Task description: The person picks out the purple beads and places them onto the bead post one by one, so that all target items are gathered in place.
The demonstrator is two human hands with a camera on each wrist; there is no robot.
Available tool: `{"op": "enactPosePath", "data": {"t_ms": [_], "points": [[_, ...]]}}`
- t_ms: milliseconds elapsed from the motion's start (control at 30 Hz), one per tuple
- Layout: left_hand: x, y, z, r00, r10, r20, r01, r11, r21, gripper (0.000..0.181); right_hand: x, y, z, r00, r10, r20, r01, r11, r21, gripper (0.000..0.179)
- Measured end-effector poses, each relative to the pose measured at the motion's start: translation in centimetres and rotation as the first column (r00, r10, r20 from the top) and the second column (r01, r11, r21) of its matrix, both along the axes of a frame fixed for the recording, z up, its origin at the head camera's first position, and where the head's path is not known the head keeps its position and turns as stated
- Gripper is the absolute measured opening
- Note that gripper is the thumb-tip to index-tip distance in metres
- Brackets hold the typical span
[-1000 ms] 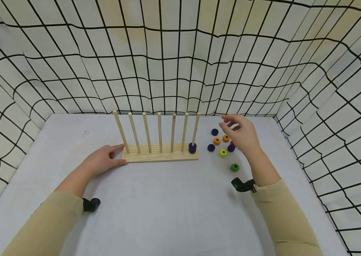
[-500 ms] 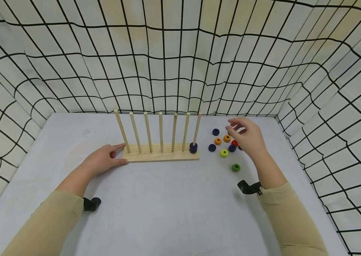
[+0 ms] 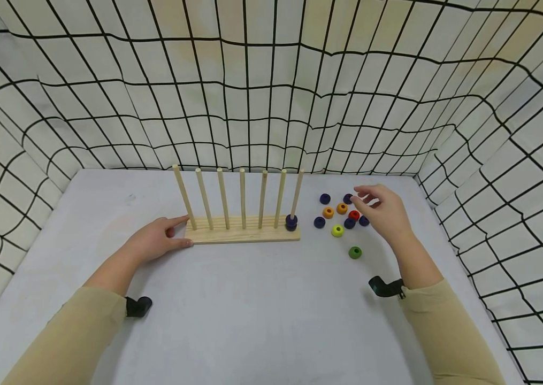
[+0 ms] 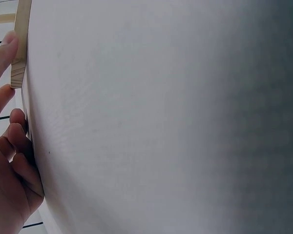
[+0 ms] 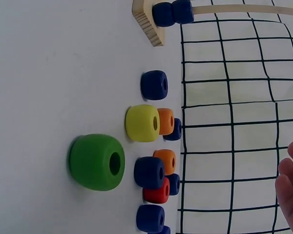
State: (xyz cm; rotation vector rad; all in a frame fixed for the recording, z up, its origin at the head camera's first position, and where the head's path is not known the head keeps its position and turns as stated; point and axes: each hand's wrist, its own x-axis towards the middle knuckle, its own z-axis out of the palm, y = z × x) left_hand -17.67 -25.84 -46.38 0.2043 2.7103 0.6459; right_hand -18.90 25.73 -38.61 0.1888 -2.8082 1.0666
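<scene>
A wooden peg board [image 3: 242, 236] with several upright pegs stands on the table, two dark blue beads [image 3: 291, 223] stacked on its rightmost peg. My left hand [image 3: 153, 241] grips its left end between thumb and index finger; the other fingers curl near the table in the left wrist view. My right hand [image 3: 387, 213] hovers, loosely bent and holding nothing, at the right side of the loose beads. Among these are a green bead [image 5: 98, 162], a yellow bead [image 5: 141, 123], a red bead [image 3: 354, 215], an orange bead [image 3: 328, 213] and several dark blue beads [image 3: 319, 222].
A white cloth covers the table [image 3: 252, 310]. Black netting [image 3: 247, 96] over pale walls rises at the back and both sides. The green bead lies nearest the front, slightly apart from the cluster. Small black cameras sit at both wrists.
My right hand has moved right and slightly toward me, uncovering the red bead and more dark blue beads. The left hand keeps its grip on the peg board.
</scene>
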Motion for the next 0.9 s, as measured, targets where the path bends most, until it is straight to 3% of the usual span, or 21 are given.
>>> {"op": "enactPosePath", "data": {"t_ms": [900], "points": [[0.1,0.0,0.1,1.000,0.005,0.004,-0.005,1.000,0.004,0.089,-0.3,3.5,-3.1,0.993,-0.065,0.097,0.055,0.993,0.106,0.041]]}}
